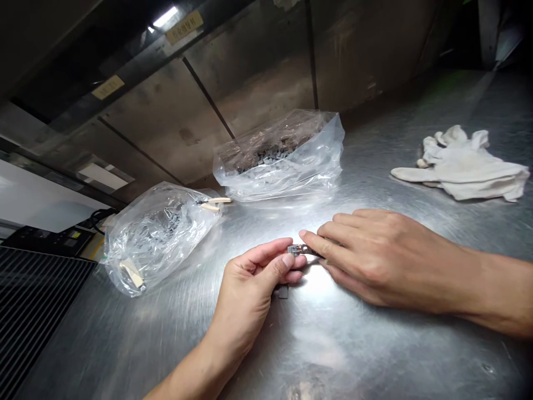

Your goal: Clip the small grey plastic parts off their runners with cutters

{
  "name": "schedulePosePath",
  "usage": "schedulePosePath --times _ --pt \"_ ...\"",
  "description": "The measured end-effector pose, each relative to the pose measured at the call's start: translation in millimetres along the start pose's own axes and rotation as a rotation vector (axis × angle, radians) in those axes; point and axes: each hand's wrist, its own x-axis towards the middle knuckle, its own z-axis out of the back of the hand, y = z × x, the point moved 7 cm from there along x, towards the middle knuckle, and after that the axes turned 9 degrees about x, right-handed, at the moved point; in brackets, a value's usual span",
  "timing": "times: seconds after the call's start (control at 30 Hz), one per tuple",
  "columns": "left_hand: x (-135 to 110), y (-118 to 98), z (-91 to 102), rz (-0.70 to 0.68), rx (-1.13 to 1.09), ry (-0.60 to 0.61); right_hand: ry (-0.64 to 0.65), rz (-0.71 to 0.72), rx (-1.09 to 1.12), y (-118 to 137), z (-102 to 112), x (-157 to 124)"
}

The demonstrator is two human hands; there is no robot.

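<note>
Between the thumb and fingers of my left hand (pixel 258 278) is a small grey part (pixel 292 250). My right hand (pixel 375 255) is closed round a pair of small pliers (pixel 308 250), whose metal jaws meet the grey part. The handles are mostly hidden under my right fingers, and whether the jaws bite on the part I cannot tell. Just below my left fingertips, another small grey piece (pixel 283 292) shows against the metal table (pixel 333 344).
An open clear bag (pixel 320 161) of grey pieces stands at the back. A second clear bag (pixel 162 239) at left has cream-handled tools (pixel 214 204) at its edge. White gloves (pixel 466 166) lie at right. A dark grille (pixel 41 322) borders the left side.
</note>
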Motion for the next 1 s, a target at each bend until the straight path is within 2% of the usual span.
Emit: schedulePosePath --times 0.37,1.0 --pt "2.0 -0.3 -3.0 -0.03 -0.013 0.03 0.075 -0.039 0.008 -1.2 -5.1 -4.4" --pt "2.6 1.4 -2.6 -0.024 0.008 0.033 0.092 -0.011 -0.024 1.5 -5.6 -7.3"
